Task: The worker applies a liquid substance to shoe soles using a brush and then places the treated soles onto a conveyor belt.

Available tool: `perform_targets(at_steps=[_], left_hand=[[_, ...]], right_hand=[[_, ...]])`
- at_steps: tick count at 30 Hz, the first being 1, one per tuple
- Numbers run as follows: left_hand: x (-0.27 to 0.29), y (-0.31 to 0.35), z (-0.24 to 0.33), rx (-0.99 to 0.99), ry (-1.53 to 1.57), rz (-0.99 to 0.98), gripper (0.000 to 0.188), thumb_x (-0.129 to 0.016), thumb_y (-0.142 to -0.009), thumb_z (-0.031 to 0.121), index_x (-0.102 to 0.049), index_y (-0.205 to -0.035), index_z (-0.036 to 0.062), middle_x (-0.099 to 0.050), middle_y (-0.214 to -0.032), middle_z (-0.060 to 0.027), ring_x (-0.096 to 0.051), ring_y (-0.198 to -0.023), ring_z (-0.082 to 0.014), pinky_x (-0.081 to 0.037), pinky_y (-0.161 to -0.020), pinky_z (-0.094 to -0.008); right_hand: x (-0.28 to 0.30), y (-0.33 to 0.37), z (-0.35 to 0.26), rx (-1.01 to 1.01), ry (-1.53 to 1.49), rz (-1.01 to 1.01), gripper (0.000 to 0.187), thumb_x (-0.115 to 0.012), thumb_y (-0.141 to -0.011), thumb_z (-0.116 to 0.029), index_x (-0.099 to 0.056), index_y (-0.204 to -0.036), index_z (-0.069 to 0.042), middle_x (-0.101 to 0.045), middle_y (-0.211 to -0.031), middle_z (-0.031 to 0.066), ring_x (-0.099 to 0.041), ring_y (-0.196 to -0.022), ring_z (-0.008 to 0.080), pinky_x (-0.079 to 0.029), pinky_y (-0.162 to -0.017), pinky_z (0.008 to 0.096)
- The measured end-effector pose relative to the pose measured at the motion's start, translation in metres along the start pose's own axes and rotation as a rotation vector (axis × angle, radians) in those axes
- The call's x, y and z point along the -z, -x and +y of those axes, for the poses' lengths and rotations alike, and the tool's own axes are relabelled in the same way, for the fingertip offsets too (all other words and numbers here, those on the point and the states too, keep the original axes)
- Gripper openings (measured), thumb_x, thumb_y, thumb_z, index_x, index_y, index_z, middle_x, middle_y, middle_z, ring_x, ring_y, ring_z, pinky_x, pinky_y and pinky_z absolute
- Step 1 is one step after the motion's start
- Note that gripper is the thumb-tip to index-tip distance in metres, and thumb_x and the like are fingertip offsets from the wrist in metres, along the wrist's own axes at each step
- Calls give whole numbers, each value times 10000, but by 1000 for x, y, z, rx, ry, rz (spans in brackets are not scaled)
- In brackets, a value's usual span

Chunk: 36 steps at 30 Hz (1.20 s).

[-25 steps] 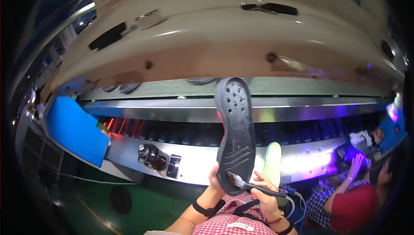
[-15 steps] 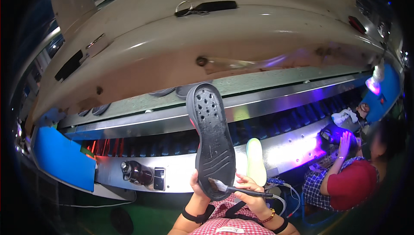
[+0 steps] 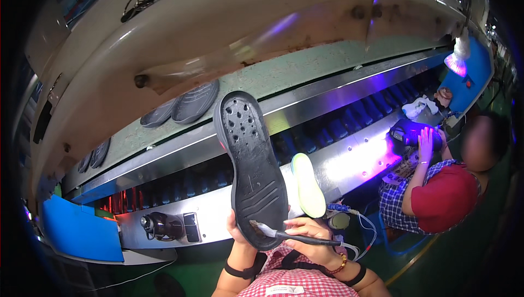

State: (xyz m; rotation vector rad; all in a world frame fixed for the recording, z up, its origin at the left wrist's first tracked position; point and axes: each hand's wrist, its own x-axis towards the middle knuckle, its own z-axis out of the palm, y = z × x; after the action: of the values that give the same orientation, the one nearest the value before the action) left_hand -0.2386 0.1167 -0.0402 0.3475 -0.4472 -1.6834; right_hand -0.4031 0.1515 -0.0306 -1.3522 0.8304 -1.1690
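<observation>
A black shoe sole (image 3: 256, 171) stands lengthwise in front of me, its inner face turned up. Small holes dot its far end, and curved grooves cross the nearer half. My left hand (image 3: 237, 227) is closed on the left edge at the near end. Between the fingers of my right hand (image 3: 314, 242) is a black-handled glue brush (image 3: 305, 239), with a pale tube running from its back end. Its bristles touch the inside of the sole near the left edge. Right of the sole, a yellow-green insole (image 3: 308, 185) lies on the metal ledge (image 3: 333, 169).
Several dark soles (image 3: 196, 102) lie on the green conveyor belt (image 3: 305, 68) beneath a beige hood. A dark bottle (image 3: 161, 226) and a phone (image 3: 191, 227) stand at left on the ledge. At right, a co-worker (image 3: 445, 199) handles a dark shoe (image 3: 412, 135) under a purple-lit lamp (image 3: 457, 60).
The view has turned, so the conveyor slants more and more soles show on it. The sole and both hands sit slightly further left in view. The brush tip stays near the sole's near end.
</observation>
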Motion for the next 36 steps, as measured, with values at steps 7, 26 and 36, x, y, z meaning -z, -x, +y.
perform_targets(at_steps=[7,26,36], left_hand=[[16,-27,-17,64,-35,59,810,-380,-771,617,-278,-1361,72,-327,-1365,-188,-344,-1235,-381,-233,-997,-615],[7,-36,-17,62,149,-61,696,-532,-773,445,-383,-1287,-1,-454,-1267,-198,-489,-1118,-317,-376,-971,-443],[-30,-28,18,363,-62,47,681,-582,-748,351,-383,-1276,-30,-456,-1256,-212,-496,-1108,-305,-365,-982,-401]], right_hand=[[24,-20,-17,151,166,-3,205,-666,-690,30,-648,-894,31,-660,-891,145,-631,-768,199,-489,-707,283],[59,-49,-42,90,176,-503,219,-676,-731,-49,-650,-942,4,-664,-878,138,-651,-785,197,-509,-701,276],[71,-60,-41,121,76,-778,182,-661,-734,-16,-644,-915,0,-658,-915,133,-642,-859,237,-512,-761,304]])
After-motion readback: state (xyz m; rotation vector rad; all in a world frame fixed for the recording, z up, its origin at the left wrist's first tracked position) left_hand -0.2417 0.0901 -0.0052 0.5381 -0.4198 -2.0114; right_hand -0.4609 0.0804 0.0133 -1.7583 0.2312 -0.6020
